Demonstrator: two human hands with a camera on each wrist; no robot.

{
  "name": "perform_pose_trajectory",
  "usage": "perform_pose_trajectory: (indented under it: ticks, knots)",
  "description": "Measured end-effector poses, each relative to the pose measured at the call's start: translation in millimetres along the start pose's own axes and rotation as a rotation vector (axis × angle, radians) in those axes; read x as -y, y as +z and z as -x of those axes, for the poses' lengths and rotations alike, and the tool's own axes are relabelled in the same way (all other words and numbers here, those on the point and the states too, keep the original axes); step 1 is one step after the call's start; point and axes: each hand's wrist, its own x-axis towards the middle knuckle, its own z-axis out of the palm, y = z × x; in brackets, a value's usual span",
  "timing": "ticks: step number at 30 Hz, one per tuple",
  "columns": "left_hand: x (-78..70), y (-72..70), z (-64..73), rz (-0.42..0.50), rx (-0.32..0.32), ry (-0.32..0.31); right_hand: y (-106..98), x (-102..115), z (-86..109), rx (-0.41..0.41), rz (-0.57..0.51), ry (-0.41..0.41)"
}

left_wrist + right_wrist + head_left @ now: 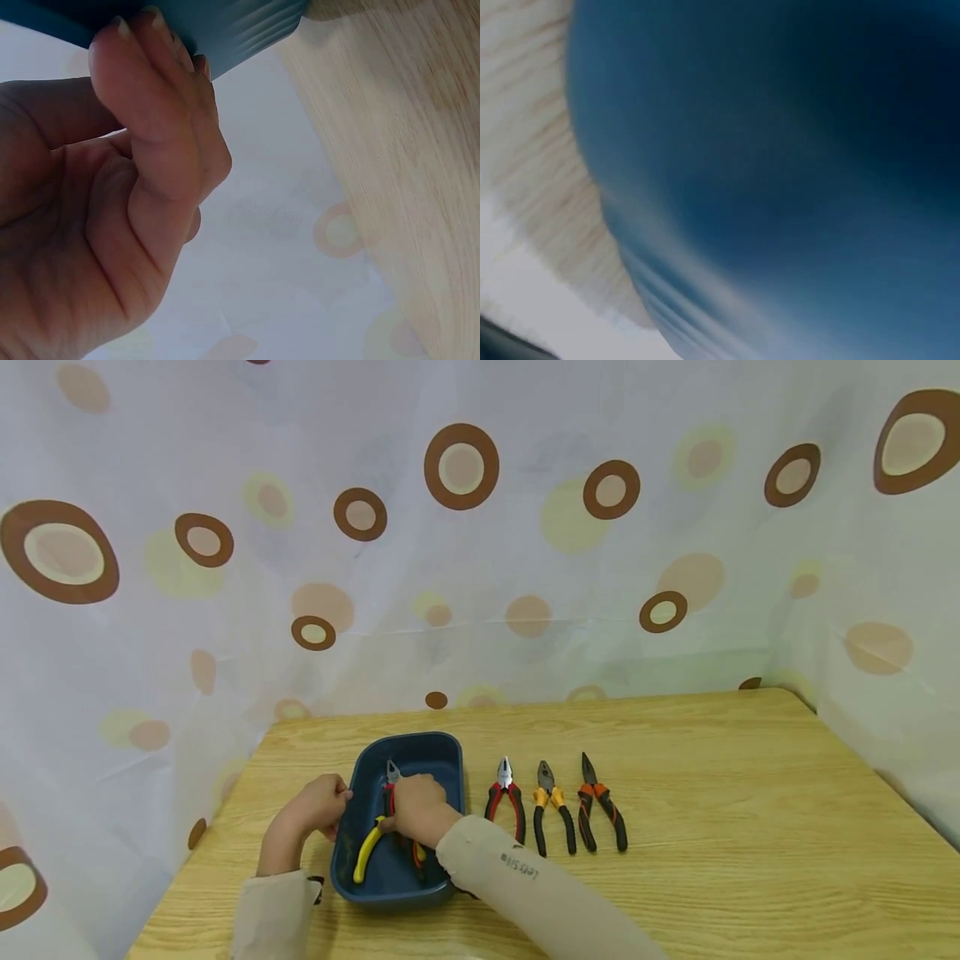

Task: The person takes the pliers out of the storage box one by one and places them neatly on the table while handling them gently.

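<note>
A dark blue plastic bin (347,860) holds pliers. One pair inside has a silver head and red-and-black handles (388,798); a yellow handle (367,852) lies beside it. My right hand (418,810) reaches into the bin and grips pliers there, covering their middle, so which pair it holds is unclear. On the outer left wall of the bin, my left hand (318,806) rests its bent fingertips; in the left wrist view, that hand (150,142) touches the wall from outside. The right wrist view shows only the bin (742,225), blurred, with no hand.
Right of the bin, red-and-black pliers (506,785), yellow-and-black pliers (553,806) and orange-and-black long-nose pliers (600,802) lie in a row, heads pointing away. The wooden table (735,810) meets a patterned curtain (525,568) at the back.
</note>
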Motion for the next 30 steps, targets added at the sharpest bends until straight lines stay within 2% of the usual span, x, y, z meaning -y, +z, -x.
perform_pose_trajectory:
  ticks: [4, 9, 14, 17, 25, 30]
  knots:
    - [-1.3, 1.6, 0.1, 0.002, 0.003, -0.003, 0, -4, 1.0, -0.002, -0.034, -0.016]
    - [-3.6, 4.3, -2.5, 0.001, 0.008, 0.005, -4, -16, 3.7, 0.01, -0.135, -0.053]
    - [-5.3, 2.4, -3.4, 0.0, 0.009, 0.009, -12, -22, 5.6, 0.037, -0.207, -0.036]
    - [-5.5, 1.4, -2.4, 0.002, 0.007, 0.004, -15, -22, 7.4, 0.035, -0.212, -0.018]
    - [-3.7, 0.1, 0.8, 0.012, 0.005, -0.029, -19, -23, 14.7, -0.023, -0.218, -0.013]
    - [-1.7, -0.8, 1.4, 0.011, 0.002, -0.025, -21, -24, 19.1, -0.059, -0.252, -0.031]
